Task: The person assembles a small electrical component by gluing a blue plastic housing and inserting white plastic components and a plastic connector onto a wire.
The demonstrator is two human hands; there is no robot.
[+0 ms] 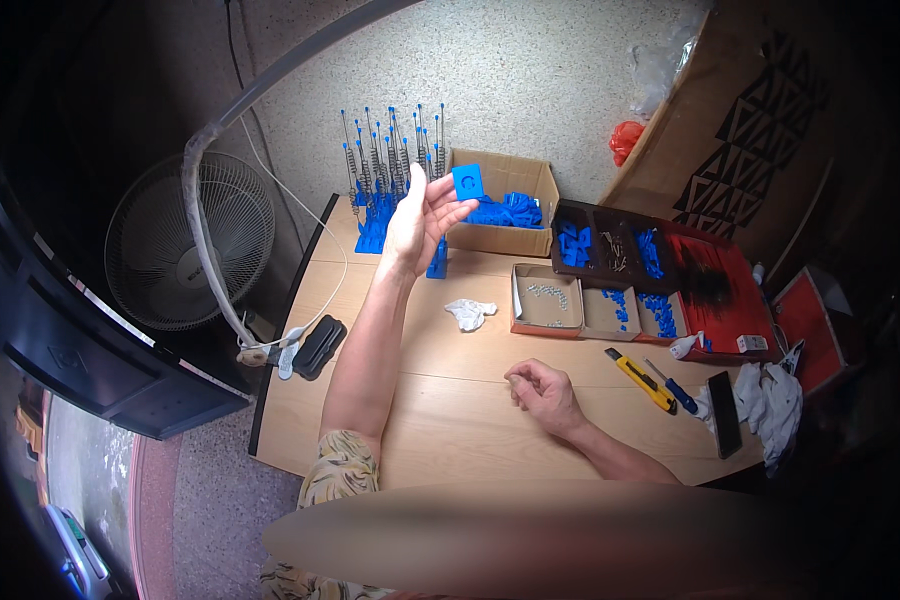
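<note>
While the left hand (422, 222) reaches out at upper centre of the frame, a blue square plate (467, 182) sits at its fingertips, flat face and curved dark mark toward the camera. Fingers extended, thumb well apart from them; can't tell if the fingers pinch the plate or it's just coming free. In view it overlaps the rear left of the cardboard carton (505, 241), which has a heap of blue parts (518, 211) inside. Step in hand, my read: handling this one plate at the carton. The spring-wrapped rods (377, 170) crowd the left side of the hand, upper centre-left, so any move from here calls for clearance on that side, plus fingertip control of the plate's edge and a check on the carton rim. Depth between plate and carton: can't judge. Right hand (542, 398) is at lower centre-right over the table (450, 425), fingers loosely curled, nothing visible in it; can't tell if the tips meet. Looks idle, so the move seems one-handed. Crumpled white tissue (470, 314) lies between the two hands.
</note>
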